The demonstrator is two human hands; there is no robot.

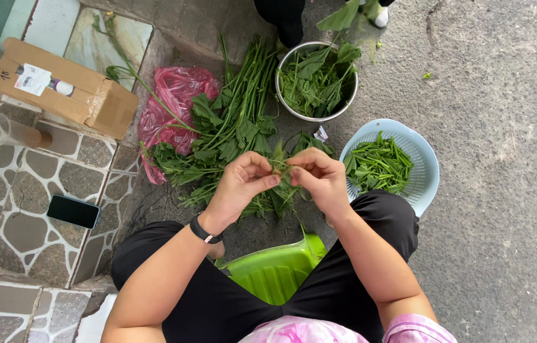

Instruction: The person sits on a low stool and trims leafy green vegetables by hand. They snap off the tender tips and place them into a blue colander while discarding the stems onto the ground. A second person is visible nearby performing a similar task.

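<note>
My left hand [243,181] and my right hand [319,178] meet in front of me, both pinching one green vegetable stem [283,166] between the fingertips. Just beyond them a pile of long leafy green stems [230,121] lies on the ground. A light blue colander [424,166] with trimmed stem pieces sits to the right of my right hand. A metal bowl [284,101] filled with plucked leaves stands farther away. I wear a black wristband on the left wrist.
A pink plastic bag [176,95] lies under the greens at the left. A cardboard box [65,86] and a black phone [73,211] rest on the stone-tiled step. A green plastic stool [275,270] shows between my knees. Another person's dark shoe [286,22] stands near the bowl.
</note>
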